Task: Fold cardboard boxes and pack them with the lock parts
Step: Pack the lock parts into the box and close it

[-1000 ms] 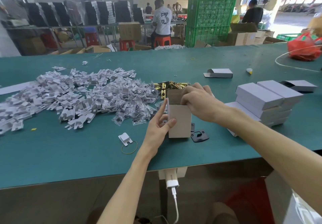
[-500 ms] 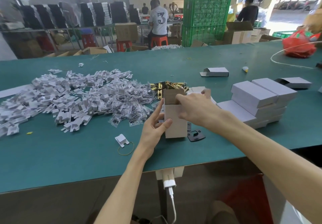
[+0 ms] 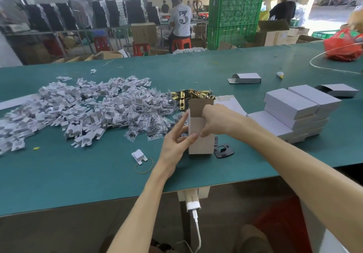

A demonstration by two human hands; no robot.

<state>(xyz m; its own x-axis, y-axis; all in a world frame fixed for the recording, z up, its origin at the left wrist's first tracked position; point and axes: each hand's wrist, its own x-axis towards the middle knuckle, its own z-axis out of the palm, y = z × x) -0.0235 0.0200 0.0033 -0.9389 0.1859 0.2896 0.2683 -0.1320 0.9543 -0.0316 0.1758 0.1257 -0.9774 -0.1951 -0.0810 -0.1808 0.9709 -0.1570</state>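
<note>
**On the green bench (image 3: pixel 78 174), near edge: one carton held upright in both grips**

On the bench's left half lies a wide heap of white card inserts (image 3: pixel 68 111). To the right, well apart from the heap, stands a stack of closed white boxes (image 3: pixel 294 115), stepped in several layers. Small clear bags of dark parts (image 3: pixel 153 113) spill from the heap's right edge toward the centre.

The open carton (image 3: pixel 200 142) stands on end near the front edge, between the bags and the stack, with its top flap raised at the rear. The left grip (image 3: pixel 174 144) holds the carton's left front corner, thumb pressed on the front face and forefinger straight up the side. The right grip (image 3: pixel 220 121) is curled over the top rim, fingers inside the opening and thumb on the front face.

Brass lock parts (image 3: pixel 196 94) lie in a pile just behind the carton. A black plate (image 3: pixel 224 151) lies flat, touching the carton's right foot. A single loose insert (image 3: pixel 139 156) lies left of the left wrist, overlapping a yellow rubber band (image 3: pixel 144 166).
</note>
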